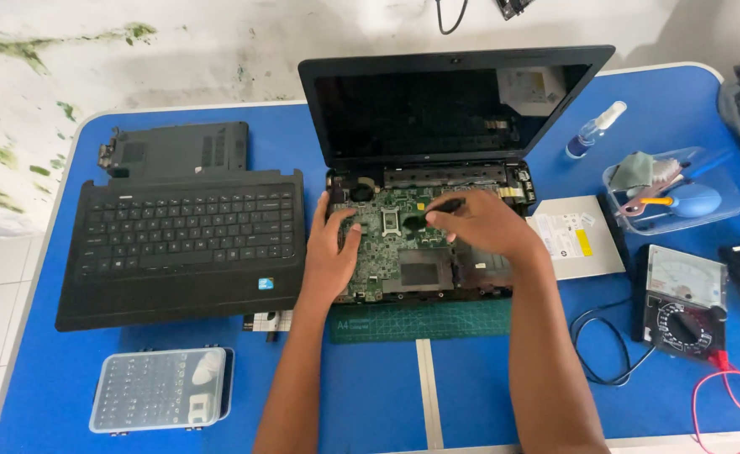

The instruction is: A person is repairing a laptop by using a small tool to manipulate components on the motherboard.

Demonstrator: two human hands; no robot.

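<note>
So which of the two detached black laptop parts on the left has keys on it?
The keyboard panel, the larger one lying nearer the person. The smaller black cover behind it, toward the wall, shows only vent slots and a hinge corner.

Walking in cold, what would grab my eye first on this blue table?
An opened laptop at the centre, its green motherboard bare. The left hand rests on the board while the right hand holds a dark tool over it. The removed keyboard cover lies to the left, and an analog multimeter sits on the right.
</note>
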